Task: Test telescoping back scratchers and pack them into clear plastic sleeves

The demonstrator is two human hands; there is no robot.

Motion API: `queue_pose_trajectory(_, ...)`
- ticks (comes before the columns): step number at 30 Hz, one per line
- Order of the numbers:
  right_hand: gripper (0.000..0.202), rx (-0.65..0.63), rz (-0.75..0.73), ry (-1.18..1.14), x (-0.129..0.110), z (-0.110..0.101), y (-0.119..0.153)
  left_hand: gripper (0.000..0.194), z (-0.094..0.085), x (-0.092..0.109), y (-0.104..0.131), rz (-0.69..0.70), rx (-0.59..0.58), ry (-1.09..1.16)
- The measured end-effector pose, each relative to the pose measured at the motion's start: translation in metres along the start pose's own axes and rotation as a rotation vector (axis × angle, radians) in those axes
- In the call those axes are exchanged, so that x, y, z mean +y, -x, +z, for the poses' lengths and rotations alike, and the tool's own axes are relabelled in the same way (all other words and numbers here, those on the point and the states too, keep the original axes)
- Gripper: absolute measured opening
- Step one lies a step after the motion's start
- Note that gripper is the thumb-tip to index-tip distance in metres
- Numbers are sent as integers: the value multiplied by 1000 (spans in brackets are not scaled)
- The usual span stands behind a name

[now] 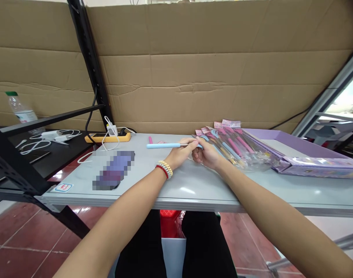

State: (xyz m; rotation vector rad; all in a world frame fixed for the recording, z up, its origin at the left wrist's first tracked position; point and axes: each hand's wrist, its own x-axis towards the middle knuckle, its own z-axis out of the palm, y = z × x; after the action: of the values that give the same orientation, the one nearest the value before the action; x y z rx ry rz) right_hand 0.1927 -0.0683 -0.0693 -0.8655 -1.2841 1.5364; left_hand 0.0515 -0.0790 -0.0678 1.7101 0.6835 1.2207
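A light-blue back scratcher (163, 145) with a thin metal shaft lies level across my two hands, its handle pointing left. My left hand (180, 152) is closed around the shaft, a beaded bracelet and a red cord at its wrist. At the other end, my right hand (206, 154) has its fingers closed at the blue head, which they partly hide. Some clear plastic film shows under the right hand. Just beyond that hand lies a pile of bagged back scratchers (231, 144) in pink, blue and dark colours.
At the right stands an open purple box (318, 168). A phone (115, 170), blurred out, lies on the grey table (193, 189) at the left. Behind it sit a yellow power strip (99, 137) with white cables and a small pink piece (150, 140). Cardboard (179, 69) walls the back.
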Motion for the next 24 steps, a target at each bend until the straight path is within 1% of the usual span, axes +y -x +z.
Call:
queue_pose_trajectory(1,37,38,1,-62,-5,-3,0,29,-3,0,-1,-14,23,16)
queue_pose_trajectory(3,31,146,-42,-185,-17,-11,2,48,-13,-2,-4,-63,82,51)
queue_pose_trajectory(5,28,267,-133,-283,-28,-22,6,64,-25,-4,-7,-112,120,99)
queue_pose_trajectory(6,29,318,-180,-322,-32,-29,8,68,-32,-6,-9,-123,130,139)
queue_pose_trajectory(8,31,396,-258,-369,-39,-42,11,72,-44,-10,-12,-105,210,245)
queue_pose_trajectory(10,32,439,-296,-359,-45,-52,11,74,-53,-13,-15,-83,361,293)
queue_pose_trajectory(11,32,450,-302,-333,-48,-54,10,75,-57,-15,-16,-81,439,267)
queue_pose_trajectory(13,31,443,-302,-258,-56,-54,6,79,-60,-17,-16,-77,551,134)
queue_pose_trajectory(14,30,426,-298,-213,-60,-52,3,80,-60,-18,-16,-68,570,59)
queue_pose_trajectory(15,29,403,-294,-169,-65,-49,-1,79,-59,-19,-15,-55,556,-2)
queue_pose_trajectory(16,28,382,-293,-132,-69,-46,-5,75,-58,-19,-15,-47,508,-44)
queue_pose_trajectory(19,31,360,-302,-115,-73,-35,-16,44,-54,-19,-13,-87,269,-141)
queue_pose_trajectory(21,38,369,-331,-185,-65,-28,-21,29,-51,-19,-11,-85,170,-250)
queue_pose_trajectory(22,40,357,-346,-212,-58,-25,-23,25,-49,-19,-11,-64,152,-316)
queue_pose_trajectory(24,41,273,-358,-187,-42,-18,-24,26,-46,-21,-11,-9,122,-464)
